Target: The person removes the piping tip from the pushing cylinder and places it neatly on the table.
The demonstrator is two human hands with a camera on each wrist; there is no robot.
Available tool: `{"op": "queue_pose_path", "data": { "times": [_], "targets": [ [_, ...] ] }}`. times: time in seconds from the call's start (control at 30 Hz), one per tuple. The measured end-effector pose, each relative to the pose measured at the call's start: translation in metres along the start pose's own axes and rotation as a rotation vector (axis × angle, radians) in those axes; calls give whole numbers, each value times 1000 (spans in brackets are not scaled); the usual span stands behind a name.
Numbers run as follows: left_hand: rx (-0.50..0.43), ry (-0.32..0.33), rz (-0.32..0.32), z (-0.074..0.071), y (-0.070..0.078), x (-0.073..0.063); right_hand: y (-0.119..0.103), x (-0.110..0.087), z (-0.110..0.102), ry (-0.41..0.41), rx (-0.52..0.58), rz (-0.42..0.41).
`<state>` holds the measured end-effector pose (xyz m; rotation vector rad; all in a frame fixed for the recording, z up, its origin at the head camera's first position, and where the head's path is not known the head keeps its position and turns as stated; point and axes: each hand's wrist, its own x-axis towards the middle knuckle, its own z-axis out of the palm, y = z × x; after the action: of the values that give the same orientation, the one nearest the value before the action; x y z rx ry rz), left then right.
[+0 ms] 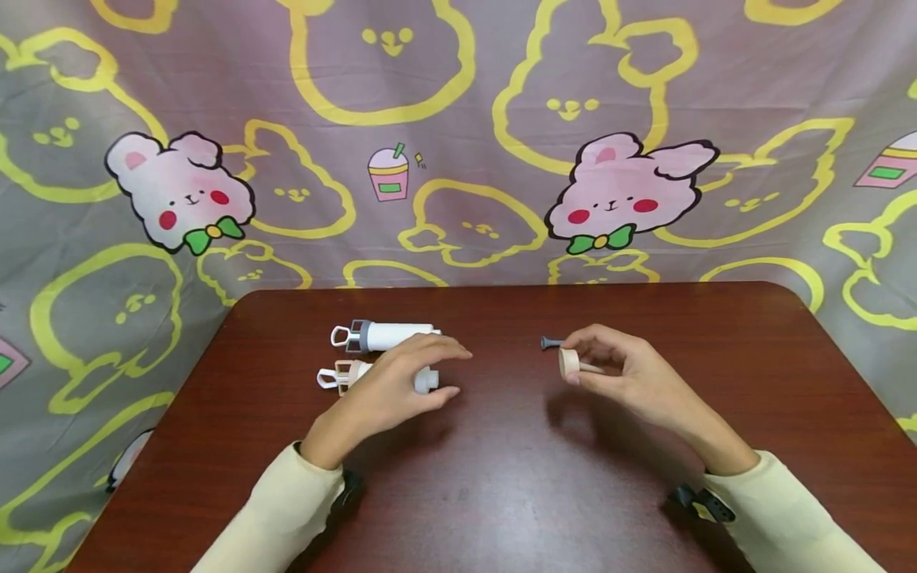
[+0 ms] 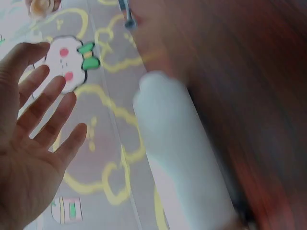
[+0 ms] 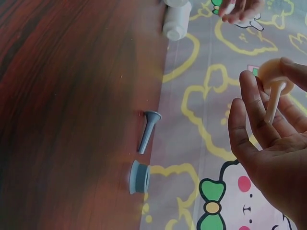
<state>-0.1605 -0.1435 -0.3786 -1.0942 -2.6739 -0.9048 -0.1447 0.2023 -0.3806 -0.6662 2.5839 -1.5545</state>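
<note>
My right hand pinches a beige nozzle by its round cap between thumb and fingers. The nozzle's thin stem points back toward the palm. My left hand is raised over a white tube with a beige collar, and its fingers are spread and slightly bent. Part of that tube is hidden behind the hand, with its pale end showing past the palm. In the left wrist view a white tube lies apart from the left hand.
A second white tube with a grey collar and a loop handle lies farther back on the dark wooden table. A grey nozzle and a grey ring lie near the right hand. A patterned cloth hangs behind the table.
</note>
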Motion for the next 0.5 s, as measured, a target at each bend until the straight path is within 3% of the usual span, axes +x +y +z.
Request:
{"op": "queue_pose_path", "data": {
  "times": [0.23, 0.5],
  "targets": [
    [-19, 58, 91, 15, 12, 23, -3, 4, 1, 9, 23, 11],
    [-62, 143, 172, 27, 19, 40, -6, 8, 2, 11, 36, 40]
  ]
}}
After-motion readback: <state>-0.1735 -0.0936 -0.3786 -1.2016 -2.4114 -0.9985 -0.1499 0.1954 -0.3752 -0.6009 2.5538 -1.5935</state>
